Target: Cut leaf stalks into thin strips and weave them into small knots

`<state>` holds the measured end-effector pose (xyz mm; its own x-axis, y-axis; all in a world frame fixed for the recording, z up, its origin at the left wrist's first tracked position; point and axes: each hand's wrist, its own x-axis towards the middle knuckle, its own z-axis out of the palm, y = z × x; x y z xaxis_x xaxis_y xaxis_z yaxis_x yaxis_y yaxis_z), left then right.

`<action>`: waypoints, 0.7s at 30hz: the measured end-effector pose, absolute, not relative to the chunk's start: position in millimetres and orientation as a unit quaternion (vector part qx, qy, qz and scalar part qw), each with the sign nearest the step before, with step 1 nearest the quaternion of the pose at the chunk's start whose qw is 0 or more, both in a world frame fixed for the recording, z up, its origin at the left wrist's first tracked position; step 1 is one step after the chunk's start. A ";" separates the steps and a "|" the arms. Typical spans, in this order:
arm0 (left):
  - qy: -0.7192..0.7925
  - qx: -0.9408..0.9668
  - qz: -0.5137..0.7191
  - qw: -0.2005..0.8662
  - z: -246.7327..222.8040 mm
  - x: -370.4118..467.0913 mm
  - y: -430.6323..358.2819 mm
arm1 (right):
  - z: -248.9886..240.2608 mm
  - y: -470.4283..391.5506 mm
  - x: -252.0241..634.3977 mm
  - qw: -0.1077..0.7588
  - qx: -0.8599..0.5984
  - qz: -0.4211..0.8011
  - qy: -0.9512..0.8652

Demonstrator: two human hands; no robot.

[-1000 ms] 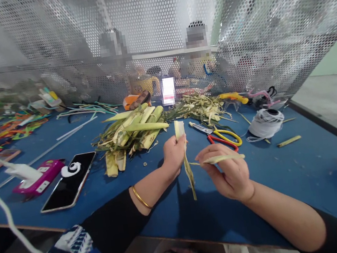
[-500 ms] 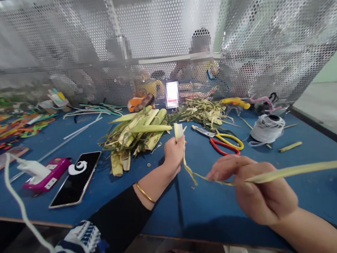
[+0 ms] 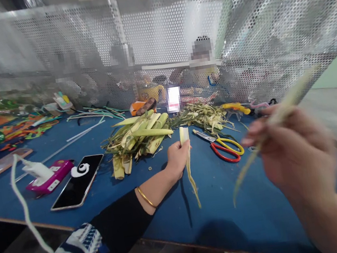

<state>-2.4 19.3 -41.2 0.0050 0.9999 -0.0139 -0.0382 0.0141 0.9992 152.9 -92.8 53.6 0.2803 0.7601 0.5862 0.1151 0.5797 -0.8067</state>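
Observation:
My left hand (image 3: 177, 158), a gold bangle at its wrist, is closed on a pale plant strip (image 3: 184, 134). The strip's broad end stands above the fingers, and a thin tail hangs below over the table. Farther right, my right hand (image 3: 299, 153) is raised and blurred by motion, pinching a separate pale green strip (image 3: 292, 93). One end of that strip points up to the right; its thin tip curves down to the left. Scissors (image 3: 226, 148) with red and yellow handles lie between my hands. Beyond my left hand is a pile of cut green stalks (image 3: 144, 132).
A heap of shredded plant scraps (image 3: 207, 114) lies behind the scissors. On the left are a dark phone (image 3: 76, 184), a purple power strip (image 3: 51, 178) with a white cable, and coloured strips (image 3: 34, 129). A perforated metal screen (image 3: 156, 26) borders the blue table (image 3: 157, 221).
My right hand has risen and moved right with its strip, which now tilts upward, apart from the left one. The left strip's tail hangs straighter. The view has tipped slightly upward.

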 end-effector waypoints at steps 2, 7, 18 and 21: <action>0.473 0.481 0.494 0.549 -35.7 -0.2 11.2 | 44.6 -60.8 145.4 0.660 -0.440 0.372 -0.482; 0.440 0.483 0.471 0.592 -29.0 3.7 -8.5 | 6.7 -24.5 145.5 0.548 -0.511 0.544 -0.378; 0.415 0.512 0.467 0.590 -20.7 7.1 -20.8 | -9.3 -32.8 135.9 0.519 -0.552 0.447 -0.476; 0.414 0.503 0.493 0.577 -20.0 5.3 -16.7 | -13.2 -33.9 135.6 0.502 -0.543 0.437 -0.512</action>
<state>5.3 -16.7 -20.0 0.1726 0.9848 0.0186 -0.1517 0.0079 0.9884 135.6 -33.9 -13.2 0.0923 0.9949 0.0396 0.1175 0.0286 -0.9927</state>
